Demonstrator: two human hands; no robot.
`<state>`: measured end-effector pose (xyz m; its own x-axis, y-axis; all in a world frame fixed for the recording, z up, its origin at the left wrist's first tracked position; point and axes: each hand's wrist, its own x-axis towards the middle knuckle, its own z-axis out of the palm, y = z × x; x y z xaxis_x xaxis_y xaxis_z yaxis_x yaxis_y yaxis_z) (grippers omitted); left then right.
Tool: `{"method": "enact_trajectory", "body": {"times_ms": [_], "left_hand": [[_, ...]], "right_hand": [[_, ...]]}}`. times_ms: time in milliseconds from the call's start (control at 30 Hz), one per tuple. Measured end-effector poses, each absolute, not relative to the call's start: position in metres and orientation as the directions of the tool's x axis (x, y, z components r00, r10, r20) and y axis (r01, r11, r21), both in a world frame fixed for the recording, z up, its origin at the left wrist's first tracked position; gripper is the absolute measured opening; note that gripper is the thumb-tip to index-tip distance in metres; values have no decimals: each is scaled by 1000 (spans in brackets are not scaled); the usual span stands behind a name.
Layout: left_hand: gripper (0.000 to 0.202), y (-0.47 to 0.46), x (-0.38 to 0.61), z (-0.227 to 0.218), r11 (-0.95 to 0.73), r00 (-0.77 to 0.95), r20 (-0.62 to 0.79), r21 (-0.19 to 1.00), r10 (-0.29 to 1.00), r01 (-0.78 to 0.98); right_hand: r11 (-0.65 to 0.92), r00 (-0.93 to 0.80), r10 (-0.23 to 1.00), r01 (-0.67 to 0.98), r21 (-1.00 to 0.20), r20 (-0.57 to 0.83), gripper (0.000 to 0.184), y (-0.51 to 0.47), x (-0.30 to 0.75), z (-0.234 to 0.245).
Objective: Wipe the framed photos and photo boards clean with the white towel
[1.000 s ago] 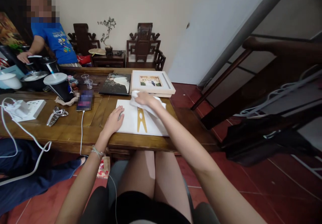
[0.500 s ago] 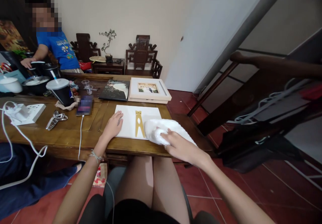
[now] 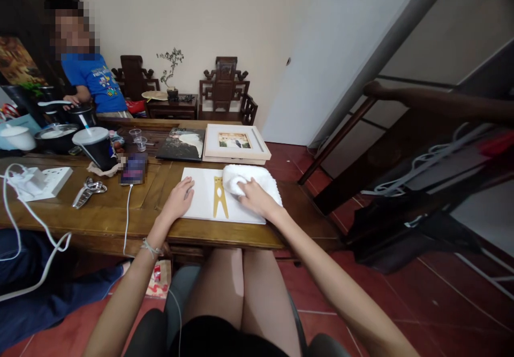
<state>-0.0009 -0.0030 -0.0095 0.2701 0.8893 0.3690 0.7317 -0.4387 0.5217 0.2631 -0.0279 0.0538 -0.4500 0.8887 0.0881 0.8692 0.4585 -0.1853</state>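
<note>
A flat white book or board (image 3: 199,196) lies on the wooden table before me, with a golden, long-legged figure (image 3: 219,199) in its middle. My right hand (image 3: 252,197) is closed round a bunched part of a fluffy white towel (image 3: 263,177), which rests on the board's right side and hangs past its far and right edges. My left hand (image 3: 180,199) lies on the board's left edge, fingers outstretched and holding nothing.
Behind the board are a framed photo (image 3: 236,142) and a dark picture album (image 3: 182,144). To the left are a phone (image 3: 133,169) on a cable, a lidded cup (image 3: 96,145), a metal clip (image 3: 89,192) and a power strip (image 3: 54,180). A person in a blue shirt (image 3: 100,81) stands beyond the table.
My right hand has moved the towel away from me and leftward, from the board's near right corner to its far right part. The left hand stays put. The other person's arm has shifted.
</note>
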Motion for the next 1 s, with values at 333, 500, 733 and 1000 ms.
{"method": "enact_trajectory", "body": {"times_ms": [333,500,733,1000], "left_hand": [[41,-2,0,-12,-457,278,390,512,878,727],[41,-3,-1,-8,-443,274,366,539,889,717],[41,-4,-2,-7,-420,244,360,568,900,708],[43,-4,1,-7,-429,262,362,527,894,734]], "right_hand": [[459,-492,869,843,-282,-56,20,-97,294,71],[426,-442,897,862,-276,4,21,-2,289,74],[395,-399,916,878,-269,43,24,36,283,73],[502,-542,837,813,-296,-69,18,-92,299,74]]}}
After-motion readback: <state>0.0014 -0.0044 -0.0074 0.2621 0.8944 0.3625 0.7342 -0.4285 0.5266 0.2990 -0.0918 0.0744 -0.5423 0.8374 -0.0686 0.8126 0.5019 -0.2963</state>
